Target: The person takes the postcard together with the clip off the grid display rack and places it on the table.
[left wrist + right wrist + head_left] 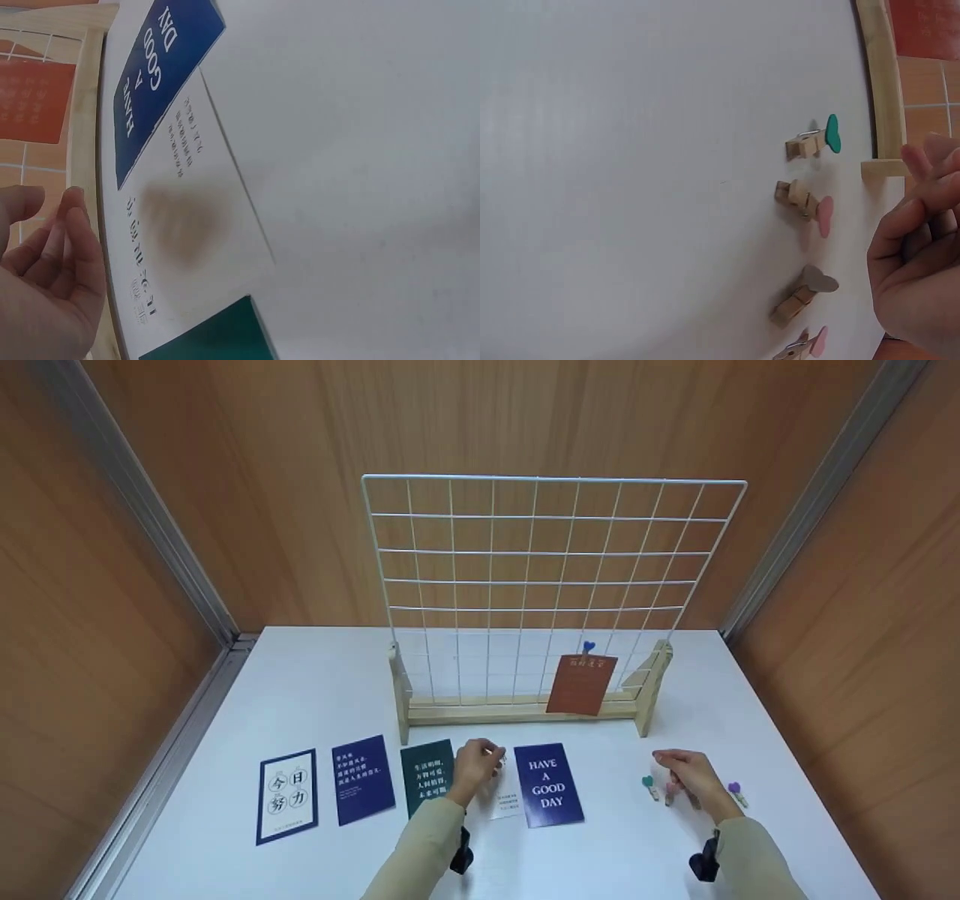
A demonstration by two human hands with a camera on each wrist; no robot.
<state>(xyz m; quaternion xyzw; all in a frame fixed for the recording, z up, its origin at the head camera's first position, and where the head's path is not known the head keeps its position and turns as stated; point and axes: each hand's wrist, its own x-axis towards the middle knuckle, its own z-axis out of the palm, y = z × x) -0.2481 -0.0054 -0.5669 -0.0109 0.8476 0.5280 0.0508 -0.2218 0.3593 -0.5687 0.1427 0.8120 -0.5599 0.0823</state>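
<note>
My left hand (475,769) is over the upper part of a white printed card (507,804), its fingers loosely bent and its thumb apart from them. In the left wrist view that card lies flat with a shadow on it, and the hand holds nothing. My right hand (694,781) hovers above a row of small wooden clothespins with heart tops, its fingers loosely curled and holding nothing. The right wrist view shows a green-heart clothespin (810,141), a pink one (802,201), a grey one (807,296) and another pink one (807,346) on the table.
A white wire grid (551,553) stands in a wooden base (517,714) behind the cards. A blue-heart clothespin (588,648) holds a red card (582,684) on it. Dark blue (549,785), green (427,769), blue (363,780) and blue-bordered (288,796) cards lie in front. A purple-heart clothespin (736,792) lies rightmost.
</note>
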